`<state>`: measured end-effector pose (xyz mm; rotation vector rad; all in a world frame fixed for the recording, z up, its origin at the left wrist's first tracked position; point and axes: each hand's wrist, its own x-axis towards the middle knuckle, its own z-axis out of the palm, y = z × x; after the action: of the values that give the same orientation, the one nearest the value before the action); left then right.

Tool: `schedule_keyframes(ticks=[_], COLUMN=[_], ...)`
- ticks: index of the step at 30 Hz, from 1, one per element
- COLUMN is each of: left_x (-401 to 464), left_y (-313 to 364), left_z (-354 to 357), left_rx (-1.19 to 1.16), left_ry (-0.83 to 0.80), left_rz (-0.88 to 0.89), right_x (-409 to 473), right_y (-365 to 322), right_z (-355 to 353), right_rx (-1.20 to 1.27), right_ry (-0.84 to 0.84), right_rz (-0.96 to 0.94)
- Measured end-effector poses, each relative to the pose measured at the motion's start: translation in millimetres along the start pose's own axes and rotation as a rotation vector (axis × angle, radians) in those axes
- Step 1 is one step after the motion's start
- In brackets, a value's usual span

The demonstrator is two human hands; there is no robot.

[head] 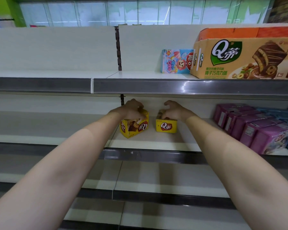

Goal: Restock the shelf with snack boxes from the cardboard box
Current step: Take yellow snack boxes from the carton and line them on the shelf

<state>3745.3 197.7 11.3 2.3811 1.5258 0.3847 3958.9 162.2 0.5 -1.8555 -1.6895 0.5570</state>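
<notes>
Head view: the left hand grips the top of a tilted yellow cardboard snack box on the middle white shelf; the right hand, fingers curled, holds a second upright yellow snack box just beside it; purple boxes stand well to the right.

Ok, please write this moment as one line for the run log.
stage: placing | left hand: holds tilted yellow box | right hand: holds upright yellow box | place: middle shelf

Both forearms are bare from the frame's lower edge up to the hands: no sleeves, watch or bands. The left hand and right hand wear no gloves or rings.
</notes>
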Motion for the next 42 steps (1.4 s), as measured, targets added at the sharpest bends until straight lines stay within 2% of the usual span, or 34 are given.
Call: schedule_keyframes(ticks=[3, 6, 8, 10, 13, 16, 18, 19, 22, 26, 32, 36, 39, 40, 42], left_x=[3, -6, -12, -16, -16, -13, -12, -10, -4, 13, 30, 35, 33, 32, 34], left_y=[-6, -18, -32, -46, -66, -74, -71, -68, -59, -56, -58, -57, -43, -36, -21], left_z=[-6, -19, -21, -14, 1, 11, 14, 15, 17, 20, 27, 30, 29, 28, 28], left_rx=[-0.224, -0.659, -0.966, -1.118, -1.040, -0.642, -0.392, -0.340, -0.269, -0.210, -0.467, -0.402, -0.217, -0.171, -0.163], left_ry=[0.187, 0.406, 0.419, 0.347, 0.264, 0.205, 0.231, 0.263, 0.325, 0.323, 0.208, 0.347, 0.489, 0.486, 0.380], left_rz=[-0.069, -0.152, -0.157, -0.157, -0.205, -0.292, -0.302, -0.296, -0.256, -0.276, -0.276, -0.279, -0.187, -0.135, -0.037], right_x=[5, 12, 10, 12, 16, 19, 22, 25, 30, 41, 45, 45, 37, 35, 29], right_y=[-7, -20, -33, -41, -49, -55, -58, -59, -57, -53, -49, -51, -45, -38, -24], right_z=[10, 24, 33, 43, 55, 61, 64, 66, 71, 73, 70, 58, 36, 28, 14], right_rx=[-0.069, -0.044, -0.077, -0.081, -0.078, -0.077, -0.127, -0.160, -0.190, -0.147, -0.115, -0.196, -0.265, -0.318, -0.431], right_ry=[0.020, -0.031, -0.034, -0.058, 0.025, 0.116, 0.130, 0.121, 0.090, 0.086, 0.007, 0.063, 0.087, 0.093, 0.098], right_rz=[-0.097, -0.151, -0.196, -0.248, -0.300, -0.274, -0.263, -0.251, -0.217, -0.155, -0.121, -0.125, -0.001, 0.066, 0.206])
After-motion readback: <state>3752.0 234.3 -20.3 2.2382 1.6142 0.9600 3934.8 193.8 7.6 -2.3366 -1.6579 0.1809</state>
